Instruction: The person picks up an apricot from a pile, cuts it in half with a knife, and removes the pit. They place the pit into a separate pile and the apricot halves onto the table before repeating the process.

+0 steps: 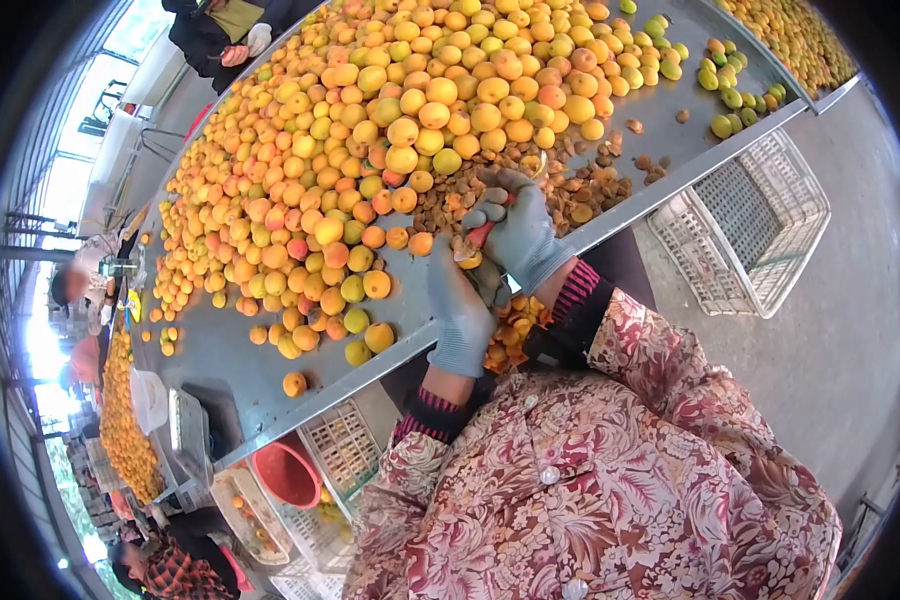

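My left hand (460, 305), in a grey-blue glove, is closed around an orange apricot (470, 260) at the table's near edge. Close against it, my right hand (523, 230), gloved alike, grips a small tool with a red handle (479, 236); its working end is hard to make out. Brown apricot pits (595, 190) lie in a heap just beyond both hands. Below them, opened orange apricot pieces (515, 325) gather by my lap. A large pile of whole apricots (370, 130) covers much of the metal table (240, 365).
Greener fruit (735, 90) sits at the table's right end. On the floor at right stands a white plastic crate (740, 225). A red bucket (288, 472) and more crates (342, 445) are at lower left. Other people (235, 40) are around the table's far side and left.
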Tool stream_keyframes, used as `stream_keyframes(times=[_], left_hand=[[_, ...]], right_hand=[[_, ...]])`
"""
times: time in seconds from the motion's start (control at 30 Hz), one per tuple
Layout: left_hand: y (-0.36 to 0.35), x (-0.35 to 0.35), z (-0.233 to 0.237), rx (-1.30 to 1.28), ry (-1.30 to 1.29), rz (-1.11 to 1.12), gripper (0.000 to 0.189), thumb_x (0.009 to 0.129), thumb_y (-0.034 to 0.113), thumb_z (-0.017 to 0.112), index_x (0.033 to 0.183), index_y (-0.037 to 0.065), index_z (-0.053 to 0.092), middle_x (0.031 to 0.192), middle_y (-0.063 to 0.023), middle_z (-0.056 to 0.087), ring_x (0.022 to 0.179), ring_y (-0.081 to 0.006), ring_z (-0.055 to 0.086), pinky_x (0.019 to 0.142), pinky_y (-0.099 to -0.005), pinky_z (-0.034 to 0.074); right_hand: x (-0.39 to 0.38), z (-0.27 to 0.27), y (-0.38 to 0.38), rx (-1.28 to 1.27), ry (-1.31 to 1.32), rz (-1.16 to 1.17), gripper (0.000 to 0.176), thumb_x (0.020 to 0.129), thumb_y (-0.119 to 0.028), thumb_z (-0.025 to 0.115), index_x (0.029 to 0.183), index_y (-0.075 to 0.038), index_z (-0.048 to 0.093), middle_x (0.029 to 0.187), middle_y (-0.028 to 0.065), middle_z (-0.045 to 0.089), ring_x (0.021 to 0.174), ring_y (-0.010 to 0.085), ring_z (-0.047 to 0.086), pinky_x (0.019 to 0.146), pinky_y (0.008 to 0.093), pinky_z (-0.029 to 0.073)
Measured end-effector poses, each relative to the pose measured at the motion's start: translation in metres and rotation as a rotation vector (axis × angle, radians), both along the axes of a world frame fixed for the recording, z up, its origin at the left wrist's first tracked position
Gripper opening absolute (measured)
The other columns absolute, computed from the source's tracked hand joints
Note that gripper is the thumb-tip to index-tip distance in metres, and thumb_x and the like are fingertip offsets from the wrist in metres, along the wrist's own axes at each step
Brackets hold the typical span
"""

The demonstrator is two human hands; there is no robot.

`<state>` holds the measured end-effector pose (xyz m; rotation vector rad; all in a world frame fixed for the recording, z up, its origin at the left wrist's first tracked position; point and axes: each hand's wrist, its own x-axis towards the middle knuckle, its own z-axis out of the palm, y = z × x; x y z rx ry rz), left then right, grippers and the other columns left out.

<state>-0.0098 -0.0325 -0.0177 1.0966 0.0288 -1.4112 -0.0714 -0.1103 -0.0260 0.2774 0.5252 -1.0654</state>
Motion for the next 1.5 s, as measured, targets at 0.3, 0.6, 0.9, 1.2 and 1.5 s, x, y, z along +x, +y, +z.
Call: stream_keyframes(times=[0.3,0.6,0.9,1.2,1.5], left_hand=[[0.013,0.019,-0.003,-0.285,-0.009,-0.237,0.036,0.094,0.032,0.034,0.092,0.002,0.055,0.05,-0.0044,0.047,0.038,-0.0113,0.038,0.038,-0.0286,0.032],[0.075,0.034,-0.005,-0.357,-1.822,-1.067,0.03,0.084,0.031,0.057,0.105,0.01,0.058,0.092,-0.0165,0.062,0.087,-0.032,0.06,0.076,-0.0365,0.047],[-0.022,0.094,-0.038,0.113,-2.102,-0.837,0.043,0.077,0.027,0.06,0.118,0.013,0.05,0.1,-0.0152,0.057,0.086,-0.0317,0.06,0.072,-0.0405,0.049],[-0.018,0.097,-0.041,0.071,-1.637,-0.584,0.04,0.076,0.017,0.056,0.113,0.005,0.048,0.103,-0.0181,0.054,0.083,-0.029,0.06,0.072,-0.0378,0.049],[0.048,0.084,0.022,-0.735,0.118,-0.203,0.053,0.074,0.006,0.045,0.127,-0.001,0.041,0.117,-0.0272,0.051,0.084,-0.026,0.057,0.073,-0.0416,0.047]], right_hand=[[-0.01,-0.003,-0.035,-0.186,0.159,-0.116,0.016,0.089,-0.023,0.044,0.088,-0.008,0.051,0.057,-0.004,0.038,0.047,0.0123,0.033,0.051,0.0301,0.035],[-0.057,-0.011,0.007,-0.463,0.39,0.284,0.022,0.088,-0.022,0.045,0.095,-0.003,0.056,0.055,-0.0017,0.038,0.045,0.0112,0.034,0.045,0.028,0.033],[-0.056,-0.011,0.008,-0.45,0.466,0.291,0.024,0.087,-0.021,0.046,0.098,-0.002,0.055,0.053,-0.001,0.037,0.041,0.0106,0.033,0.043,0.0286,0.032],[-0.06,-0.015,0.009,-0.474,0.359,0.325,0.026,0.088,-0.023,0.046,0.098,-0.001,0.054,0.054,-0.0003,0.04,0.041,0.0106,0.033,0.041,0.0283,0.032],[-0.052,0.018,0.045,-0.804,0.691,0.66,0.022,0.09,-0.023,0.049,0.082,-0.004,0.054,0.053,0.0006,0.05,0.037,0.0076,0.044,0.036,0.0209,0.035]])
